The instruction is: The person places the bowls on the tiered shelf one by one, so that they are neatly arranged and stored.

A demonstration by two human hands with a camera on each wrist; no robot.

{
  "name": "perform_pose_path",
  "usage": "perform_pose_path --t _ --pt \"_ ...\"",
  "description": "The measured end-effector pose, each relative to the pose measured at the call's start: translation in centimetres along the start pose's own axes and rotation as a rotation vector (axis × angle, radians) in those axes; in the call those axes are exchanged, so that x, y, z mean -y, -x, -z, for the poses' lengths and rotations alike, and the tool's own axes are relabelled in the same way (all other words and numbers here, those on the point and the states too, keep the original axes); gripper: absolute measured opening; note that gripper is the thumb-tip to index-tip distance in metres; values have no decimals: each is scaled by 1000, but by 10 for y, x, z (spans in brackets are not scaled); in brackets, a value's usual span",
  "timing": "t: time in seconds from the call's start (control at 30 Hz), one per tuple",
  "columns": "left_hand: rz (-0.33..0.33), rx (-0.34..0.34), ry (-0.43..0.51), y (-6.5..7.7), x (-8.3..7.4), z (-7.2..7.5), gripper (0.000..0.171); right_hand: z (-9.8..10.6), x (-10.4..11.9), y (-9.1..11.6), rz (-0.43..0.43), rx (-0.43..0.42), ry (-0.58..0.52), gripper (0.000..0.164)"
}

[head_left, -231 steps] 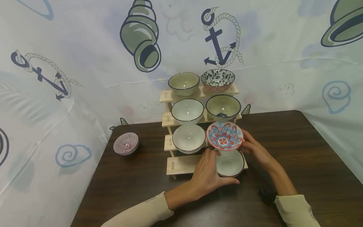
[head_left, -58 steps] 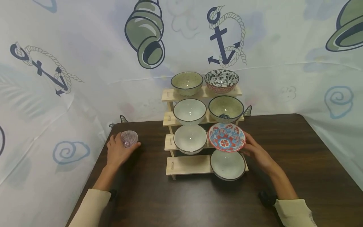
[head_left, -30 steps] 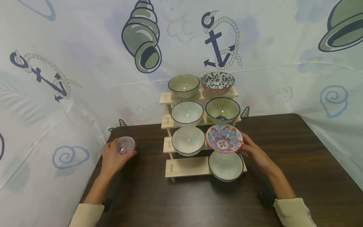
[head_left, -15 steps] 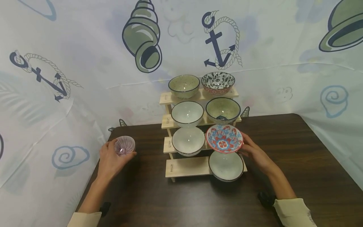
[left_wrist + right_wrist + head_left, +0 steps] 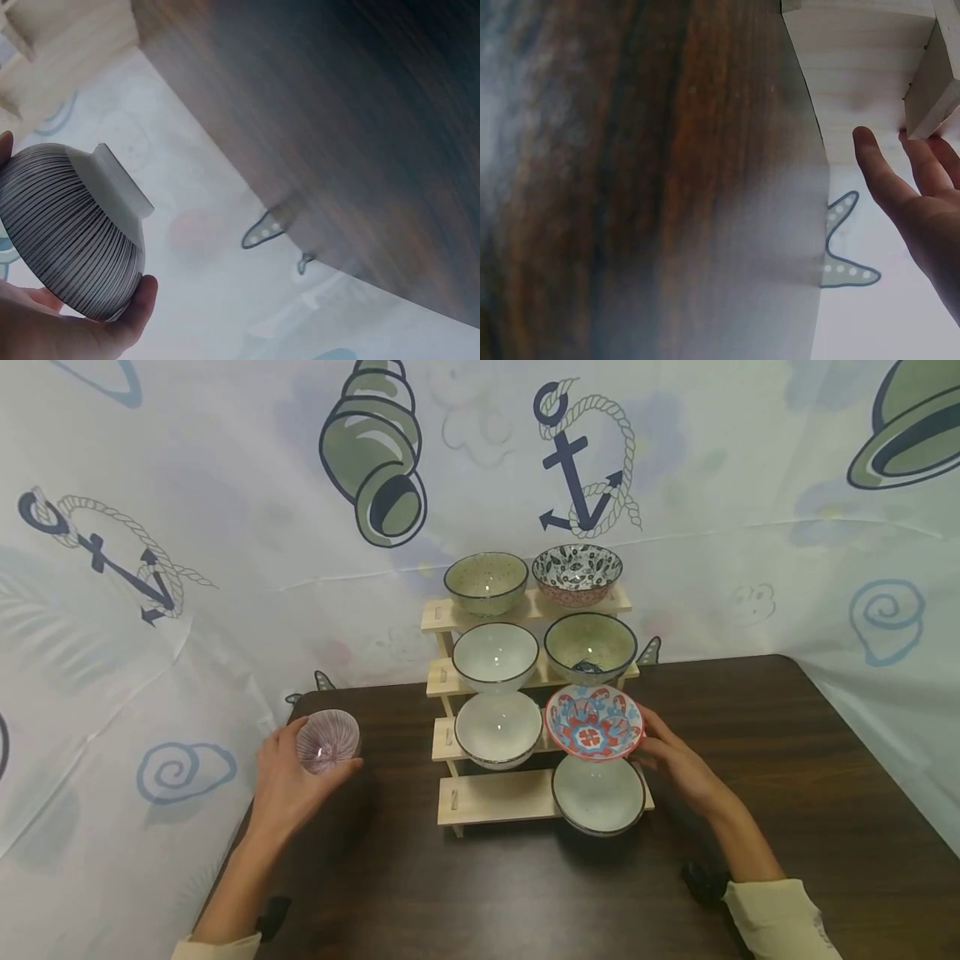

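My left hand [image 5: 288, 785] grips a small purple-and-white striped bowl [image 5: 327, 741], thumb on one side and fingers on the other. The left wrist view shows the bowl [image 5: 71, 225] tilted, its pale foot facing the camera. My right hand [image 5: 682, 768] is at the right end of the wooden tiered stand [image 5: 487, 797], beside a red-and-blue patterned bowl [image 5: 592, 722]. In the right wrist view its straight fingers [image 5: 885, 176] reach up to the underside of a wooden piece [image 5: 934, 82]. Below the patterned bowl sits a white bowl [image 5: 598, 797] on the lowest tier.
Two more white bowls [image 5: 498, 731] stand in the left column of the stand. Higher up are a green bowl [image 5: 590, 647], a speckled olive bowl [image 5: 486, 585] and a black-floral bowl [image 5: 576, 577]. The dark wooden table [image 5: 480, 893] meets a printed cloth backdrop [image 5: 712, 485].
My left hand has left the lowest white bowl, moved left and taken hold of the striped bowl, which has shifted slightly left and looks larger. My right hand has stayed by the patterned bowl.
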State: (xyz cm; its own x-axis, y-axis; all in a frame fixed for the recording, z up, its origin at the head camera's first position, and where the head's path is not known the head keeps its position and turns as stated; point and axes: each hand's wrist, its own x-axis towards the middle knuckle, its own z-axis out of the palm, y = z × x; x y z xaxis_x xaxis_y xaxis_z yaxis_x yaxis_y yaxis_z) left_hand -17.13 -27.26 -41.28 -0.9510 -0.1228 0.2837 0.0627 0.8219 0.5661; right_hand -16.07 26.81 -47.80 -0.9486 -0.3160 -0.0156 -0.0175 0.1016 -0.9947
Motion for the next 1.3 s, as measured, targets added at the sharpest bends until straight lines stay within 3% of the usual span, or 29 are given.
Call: perform_pose_path --t 0.23,0.57,0.83,1.07,1.3 --pt "-16 16 38 8 -13 7 98 0 2 0 -8 2 3 61" --pt "-132 62 80 15 -25 16 96 0 3 -2 -3 -4 -1 60" --pt "-234 185 100 23 -32 18 101 0 2 -1 -7 -4 0 61" --pt "-255 236 87 28 -38 15 103 0 1 -1 -4 -3 7 61" --pt "-267 238 80 38 -43 16 102 0 1 -1 -6 0 8 60"
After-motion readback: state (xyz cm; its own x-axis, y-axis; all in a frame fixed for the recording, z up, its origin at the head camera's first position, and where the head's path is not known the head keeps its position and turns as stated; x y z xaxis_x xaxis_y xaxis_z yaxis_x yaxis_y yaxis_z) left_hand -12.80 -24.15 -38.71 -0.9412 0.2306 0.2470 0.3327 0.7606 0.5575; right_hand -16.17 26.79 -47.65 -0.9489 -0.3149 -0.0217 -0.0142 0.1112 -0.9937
